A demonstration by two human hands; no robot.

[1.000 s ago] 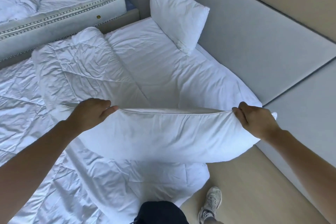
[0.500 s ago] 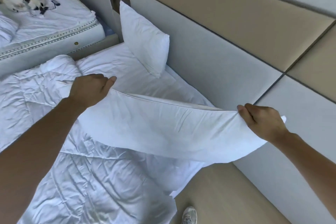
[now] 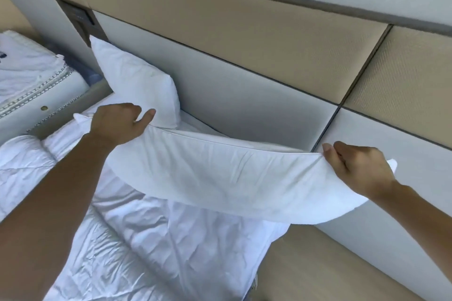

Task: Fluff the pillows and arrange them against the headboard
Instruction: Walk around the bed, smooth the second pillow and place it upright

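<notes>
Head view: a white pillow point(image 3: 234, 178) is held stretched in the air, gripped at its ends by the left hand point(image 3: 117, 123) and right hand point(image 3: 359, 171). Beyond the left hand, a second pillow point(image 3: 137, 83) is propped against the padded headboard point(image 3: 244, 90). Below both hands, a rumpled duvet point(image 3: 171, 247) is spread.

far pillow point(image 3: 137, 85) against headboard point(image 3: 244, 95), on bed point(image 3: 171, 239)
</notes>
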